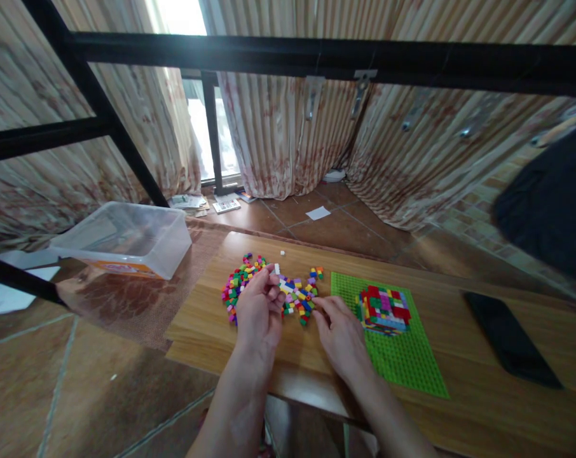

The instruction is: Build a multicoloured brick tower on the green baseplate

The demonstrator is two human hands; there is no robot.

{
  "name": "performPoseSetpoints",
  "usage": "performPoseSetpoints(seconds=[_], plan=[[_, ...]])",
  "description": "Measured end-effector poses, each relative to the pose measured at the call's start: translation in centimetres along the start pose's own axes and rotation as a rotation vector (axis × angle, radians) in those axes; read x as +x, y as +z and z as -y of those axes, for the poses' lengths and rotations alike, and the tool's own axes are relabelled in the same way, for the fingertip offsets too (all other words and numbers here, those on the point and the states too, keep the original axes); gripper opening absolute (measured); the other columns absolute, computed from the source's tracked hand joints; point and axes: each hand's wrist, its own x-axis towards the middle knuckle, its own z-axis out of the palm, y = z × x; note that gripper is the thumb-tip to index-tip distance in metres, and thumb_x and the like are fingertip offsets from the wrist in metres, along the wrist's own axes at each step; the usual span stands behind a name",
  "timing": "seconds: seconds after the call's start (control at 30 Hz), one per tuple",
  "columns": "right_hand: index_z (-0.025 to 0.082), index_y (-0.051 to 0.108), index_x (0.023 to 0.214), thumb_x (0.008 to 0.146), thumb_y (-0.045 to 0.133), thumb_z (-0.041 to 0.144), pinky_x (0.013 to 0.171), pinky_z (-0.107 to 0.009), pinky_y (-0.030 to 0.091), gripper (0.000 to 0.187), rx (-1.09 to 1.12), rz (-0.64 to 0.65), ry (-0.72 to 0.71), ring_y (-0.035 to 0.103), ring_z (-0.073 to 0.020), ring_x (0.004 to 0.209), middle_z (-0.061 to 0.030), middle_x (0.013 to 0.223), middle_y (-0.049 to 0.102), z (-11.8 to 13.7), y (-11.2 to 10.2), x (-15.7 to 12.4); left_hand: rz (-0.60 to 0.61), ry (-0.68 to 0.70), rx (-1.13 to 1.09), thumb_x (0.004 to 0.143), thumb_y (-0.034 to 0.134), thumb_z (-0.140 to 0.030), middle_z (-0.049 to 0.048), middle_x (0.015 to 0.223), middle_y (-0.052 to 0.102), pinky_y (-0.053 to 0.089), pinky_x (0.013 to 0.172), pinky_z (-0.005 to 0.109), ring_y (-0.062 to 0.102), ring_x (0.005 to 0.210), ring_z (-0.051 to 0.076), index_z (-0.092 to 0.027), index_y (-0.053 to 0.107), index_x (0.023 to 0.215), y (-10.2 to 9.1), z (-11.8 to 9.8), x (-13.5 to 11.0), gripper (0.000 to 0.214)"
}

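A loose heap of small coloured toy bricks lies on the wooden table. Over its left part is my left hand, turned partly palm up with its fingers curled in. Whatever those fingers hold is hidden; a white brick shows right beside the fingertips. At the heap's right edge, my right hand has its fingers bent and drawn together, and I cannot make out what is between them. To its right, a multicoloured block of stacked bricks stands on a green studded baseplate.
A black phone lies on the table at the right. A clear plastic bin stands left of the table. Dark metal bars cross the view above. Papers lie on the tiled floor by the curtains.
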Motion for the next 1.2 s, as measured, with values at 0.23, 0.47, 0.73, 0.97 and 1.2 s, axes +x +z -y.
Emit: performPoseSetpoints(seconds=[0.23,0.47,0.73,0.97,1.2], plan=[[0.026,0.070,0.106,0.085,0.060,0.026,0.079,-0.032,0.048,0.023,-0.083,0.055,0.012,0.063,-0.0215,0.092,-0.0053,0.093,0.065,0.3,0.5,0.5,0.035,0.003,0.017,0.089,0.050,-0.010,-0.0046,0.061,0.050,0.036,0.039,0.011,0.039,0.041,0.001,-0.010,0.061,0.090,-0.7,-0.2,0.2,0.011],[0.023,0.068,0.095,0.086,0.061,0.023,0.076,-0.032,0.047,0.012,-0.178,0.103,0.098,0.063,-0.0222,0.091,-0.0059,0.097,0.064,0.6,0.6,0.9,0.066,-0.009,0.074,0.084,0.058,-0.013,-0.0050,0.062,0.052,0.036,0.042,0.012,0.039,0.041,0.000,-0.010,0.063,0.087,-0.9,0.0,0.4,0.007],[0.020,0.062,0.089,0.088,0.060,0.024,0.070,-0.029,0.047,0.004,0.043,-0.059,0.038,0.060,-0.0176,0.076,-0.0025,0.087,0.064,1.2,-0.7,1.1,0.011,0.120,0.464,0.065,0.079,-0.027,-0.0008,0.072,0.065,0.044,0.052,0.017,0.053,0.052,0.005,-0.013,0.067,0.093,-0.9,1.1,0.5,0.034],[0.020,0.062,0.093,0.090,0.057,0.021,0.069,-0.025,0.048,0.006,0.245,-0.123,-0.069,0.061,-0.0138,0.075,-0.0017,0.087,0.065,1.9,-3.2,0.9,0.275,0.114,0.781,0.062,0.078,-0.031,0.0020,0.069,0.068,0.044,0.057,0.020,0.057,0.061,0.010,-0.013,0.072,0.074,-0.6,3.1,0.2,0.022],[0.021,0.066,0.101,0.089,0.059,0.021,0.072,-0.024,0.050,0.014,0.330,-0.137,-0.041,0.063,-0.0140,0.079,-0.0023,0.089,0.068,1.3,-5.1,0.4,0.344,0.004,0.739,0.064,0.078,-0.028,0.0018,0.069,0.068,0.044,0.055,0.018,0.054,0.056,0.008,-0.013,0.073,0.083,0.1,3.9,-0.7,0.025]])
